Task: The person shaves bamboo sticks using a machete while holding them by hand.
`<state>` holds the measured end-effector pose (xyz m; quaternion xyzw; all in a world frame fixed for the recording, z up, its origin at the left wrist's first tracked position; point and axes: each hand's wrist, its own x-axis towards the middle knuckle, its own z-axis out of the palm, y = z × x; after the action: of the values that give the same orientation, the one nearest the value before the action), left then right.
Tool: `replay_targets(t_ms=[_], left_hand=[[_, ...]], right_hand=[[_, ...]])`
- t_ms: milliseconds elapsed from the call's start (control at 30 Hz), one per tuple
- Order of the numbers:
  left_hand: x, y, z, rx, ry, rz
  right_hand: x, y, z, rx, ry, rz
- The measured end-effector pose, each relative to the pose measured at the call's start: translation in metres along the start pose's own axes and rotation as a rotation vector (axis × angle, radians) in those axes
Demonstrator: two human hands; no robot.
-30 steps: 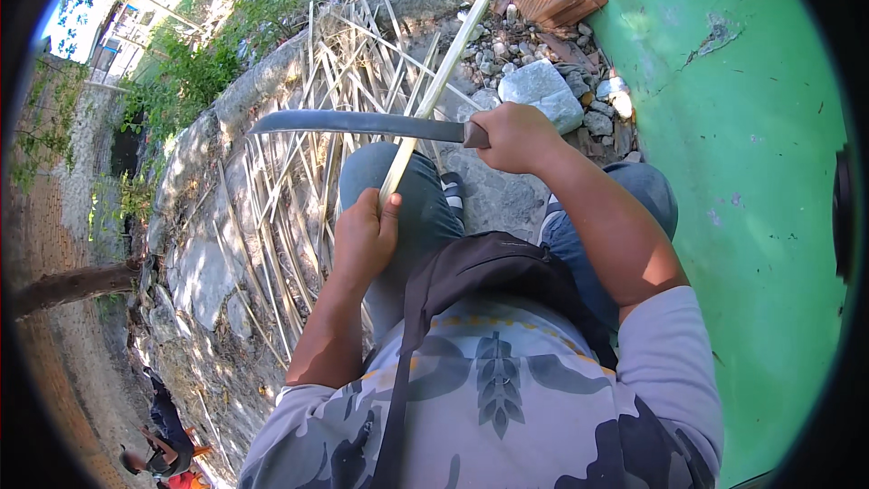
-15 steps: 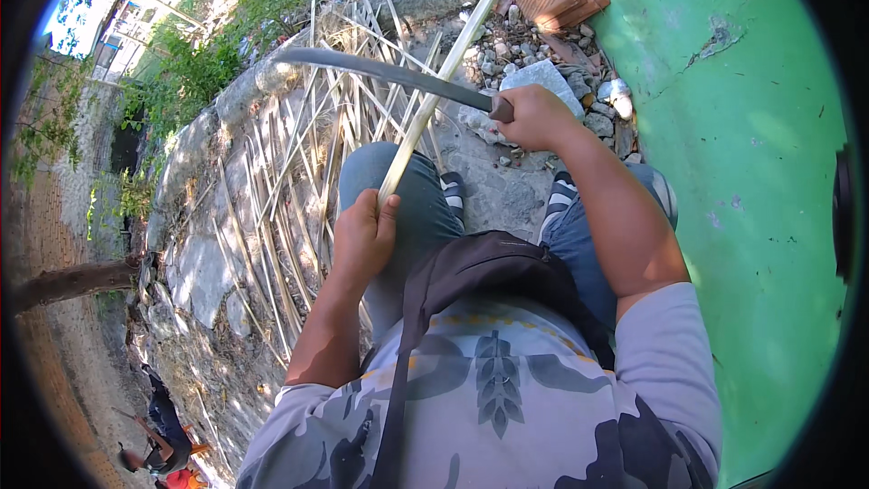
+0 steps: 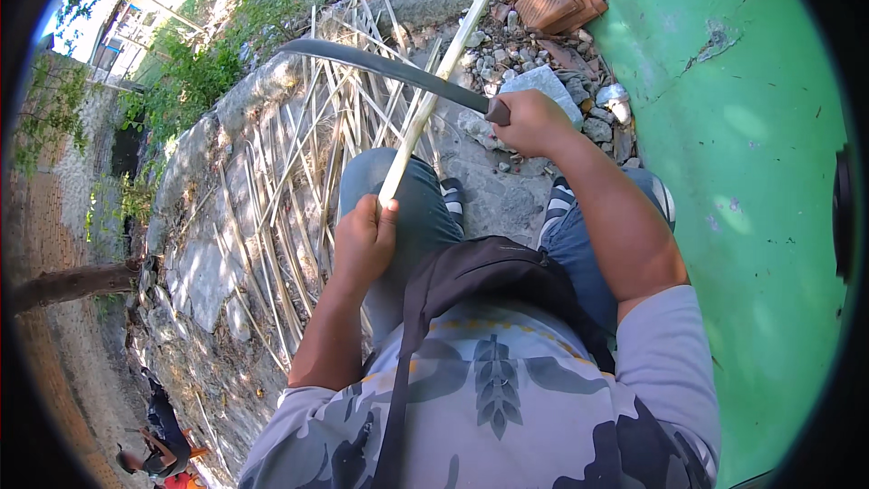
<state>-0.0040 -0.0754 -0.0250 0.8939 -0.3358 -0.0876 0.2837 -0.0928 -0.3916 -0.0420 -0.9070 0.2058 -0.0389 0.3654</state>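
Note:
My left hand (image 3: 364, 240) is closed round the lower end of a pale, split wooden strip (image 3: 425, 109), beside my left knee. The strip slants up and away to the right. In my right hand (image 3: 534, 123) is the dark handle of a long machete (image 3: 389, 65), its curved blade pointing left. The blade crosses the strip above its middle; whether the edge touches it I cannot tell. Beyond and left of my knee, many thin pale strips (image 3: 281, 190) lie in a loose, crossing heap on the stony ground.
Gravel, a pale concrete block (image 3: 543, 91) and stacked orange tiles (image 3: 559, 2) lie ahead on the right. A green-painted floor (image 3: 742, 217) spans the right side. A brick wall (image 3: 54, 208) and a trunk (image 3: 77, 284) stand left. Another person (image 3: 163, 444) is at lower left.
The strip has shifted slightly left at its far end and turned a little in my left hand. The machete stays across it, with its blade tilted slightly differently.

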Motion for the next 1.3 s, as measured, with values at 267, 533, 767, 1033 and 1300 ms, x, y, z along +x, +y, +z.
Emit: replay_targets(t_ms=[267, 533, 767, 1033, 1300], left_hand=[[-0.005, 0.003, -0.002, -0.034, 0.043, -0.022], [-0.001, 0.002, 0.0, -0.009, 0.02, -0.026], [-0.006, -0.002, 0.001, -0.032, 0.07, 0.089], [-0.008, -0.001, 0.002, -0.038, 0.055, 0.05], [-0.008, 0.009, 0.0, -0.037, 0.048, 0.059]], right_hand=[[-0.011, -0.026, 0.01, -0.319, 0.021, -0.301], [0.0, 0.006, -0.006, -0.043, 0.08, -0.131], [-0.007, -0.015, -0.01, -0.429, -0.064, -0.275], [-0.003, 0.005, -0.008, -0.092, 0.127, -0.186], [-0.002, 0.018, -0.029, 0.011, 0.077, -0.119]])
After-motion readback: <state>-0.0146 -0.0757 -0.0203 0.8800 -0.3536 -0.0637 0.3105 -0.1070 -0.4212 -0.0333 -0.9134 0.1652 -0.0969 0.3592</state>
